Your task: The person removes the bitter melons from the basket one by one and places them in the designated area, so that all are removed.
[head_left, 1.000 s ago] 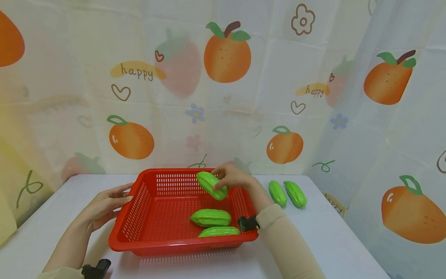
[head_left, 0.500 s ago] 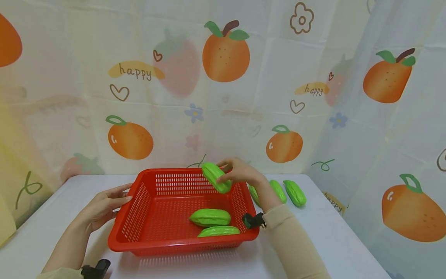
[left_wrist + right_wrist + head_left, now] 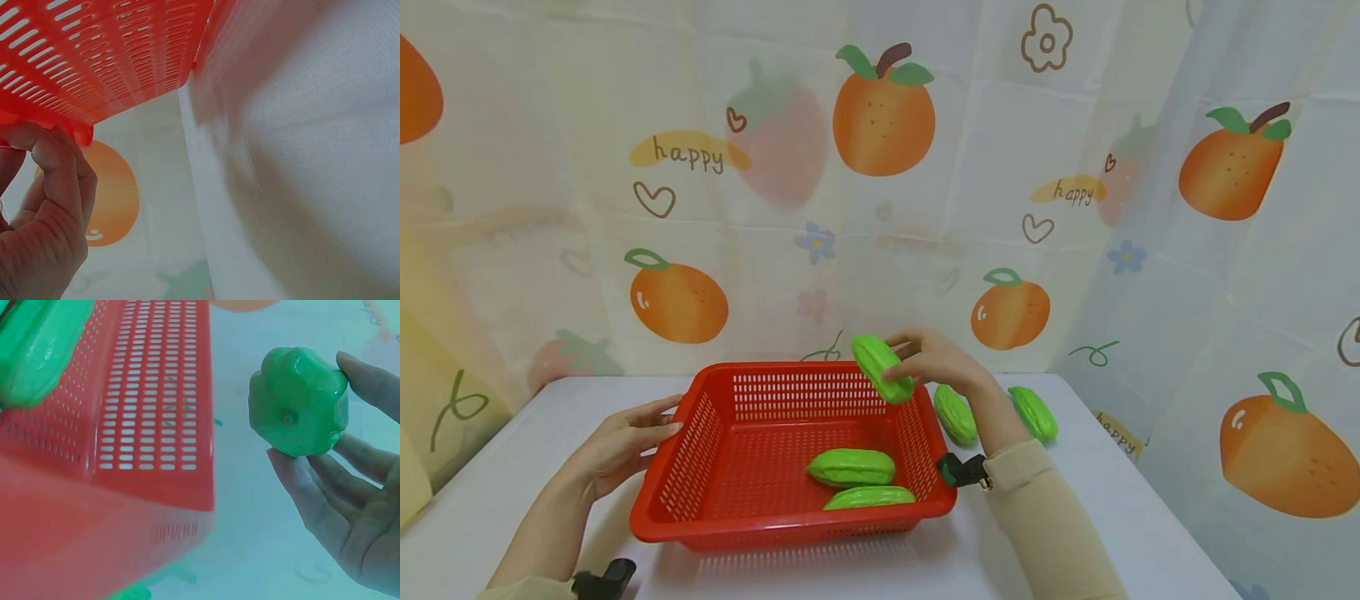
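Observation:
In the head view, my right hand [image 3: 936, 362] pinches a ridged green bitter melon [image 3: 880, 367] between thumb and fingers, above the far right corner of a red plastic basket [image 3: 790, 523]. The right wrist view has this melon end-on, the fingertips and thumb around its sides. My left hand [image 3: 617, 446] grips the basket's left rim, thumb on top. Curled fingers at that rim show in the left wrist view, beside the slotted red wall [image 3: 112, 56]. Inside the basket, on its right side, lie a bitter melon [image 3: 852, 467] and another melon [image 3: 871, 497] partly behind the front rim.
Right of the basket, a bitter melon [image 3: 955, 414] and another one [image 3: 1033, 414] lie on the white tabletop [image 3: 1075, 500]; my right wrist crosses between them. A fruit-printed curtain [image 3: 760, 250] hangs behind the table and along its right side.
My right hand has lifted the bitter melon up and to the right, from inside the basket to above its far right corner. The left hand stays on the rim.

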A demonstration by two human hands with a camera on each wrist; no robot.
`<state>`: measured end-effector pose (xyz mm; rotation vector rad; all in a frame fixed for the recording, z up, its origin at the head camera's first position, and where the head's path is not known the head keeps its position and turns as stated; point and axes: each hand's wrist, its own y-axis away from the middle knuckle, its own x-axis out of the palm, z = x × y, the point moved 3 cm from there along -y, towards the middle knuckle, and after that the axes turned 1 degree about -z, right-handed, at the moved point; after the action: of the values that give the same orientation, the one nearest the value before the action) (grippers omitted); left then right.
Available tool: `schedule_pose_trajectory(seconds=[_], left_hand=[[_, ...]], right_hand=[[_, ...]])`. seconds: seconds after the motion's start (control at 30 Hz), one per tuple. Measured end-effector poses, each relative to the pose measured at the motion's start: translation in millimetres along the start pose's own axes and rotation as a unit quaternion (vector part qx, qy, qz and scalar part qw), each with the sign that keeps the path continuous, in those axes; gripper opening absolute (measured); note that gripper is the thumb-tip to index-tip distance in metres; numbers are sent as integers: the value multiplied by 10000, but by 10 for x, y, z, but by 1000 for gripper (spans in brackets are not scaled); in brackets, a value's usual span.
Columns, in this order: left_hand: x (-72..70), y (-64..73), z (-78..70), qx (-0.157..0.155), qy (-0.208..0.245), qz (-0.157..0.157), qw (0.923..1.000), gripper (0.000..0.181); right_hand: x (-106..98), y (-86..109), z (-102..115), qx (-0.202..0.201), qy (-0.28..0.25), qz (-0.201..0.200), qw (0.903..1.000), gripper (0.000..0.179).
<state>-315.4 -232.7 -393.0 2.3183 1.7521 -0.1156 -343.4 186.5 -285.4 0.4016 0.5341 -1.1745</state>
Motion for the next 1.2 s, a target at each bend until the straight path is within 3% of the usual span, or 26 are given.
schedule_pose_trajectory(seconds=[0.83,1.2], left_hand=[[-1,1,-14,88,71,56,9999,75],[-3,-2,0,71,77,51,9999,74]], right_hand=[[-371,376,-292,425,-2,-648,9970,61],[-434,490,-446,528,62,-709,9961,64]])
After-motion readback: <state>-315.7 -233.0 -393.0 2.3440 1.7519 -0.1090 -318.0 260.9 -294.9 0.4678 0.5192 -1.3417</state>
